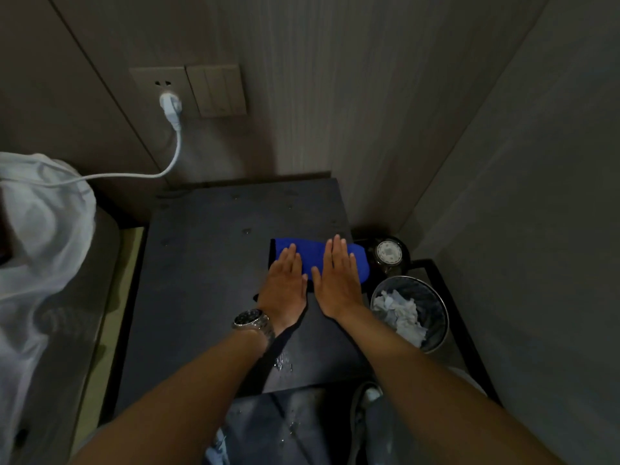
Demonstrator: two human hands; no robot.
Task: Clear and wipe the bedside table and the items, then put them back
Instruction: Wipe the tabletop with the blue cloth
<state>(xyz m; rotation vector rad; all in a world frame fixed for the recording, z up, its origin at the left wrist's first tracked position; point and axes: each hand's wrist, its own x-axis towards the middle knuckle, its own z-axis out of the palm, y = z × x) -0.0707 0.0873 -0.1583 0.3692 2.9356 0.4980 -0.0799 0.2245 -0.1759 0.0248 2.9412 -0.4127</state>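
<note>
Both hands are flat on the blue cloth here, side by side, fingers straight and pressing it down onto the dark bedside table — the left hand, steel watch on the wrist, covers the cloth's near left part, the right hand sits just beside it with fingers spread flat. The cloth lies at the table's right side, its far corner reaching over the edge. The tabletop is matte black and shows scattered water droplets, thickest near the front edge below the left forearm. Behind it, grey panelled walls meet in a corner; a wall socket carries a white plug whose cable trails left over white bedding, and a switch plate sits just beside the socket. Right of the table, low down, a round bin holds crumpled tissues, and a dark kettle stands just behind it
</note>
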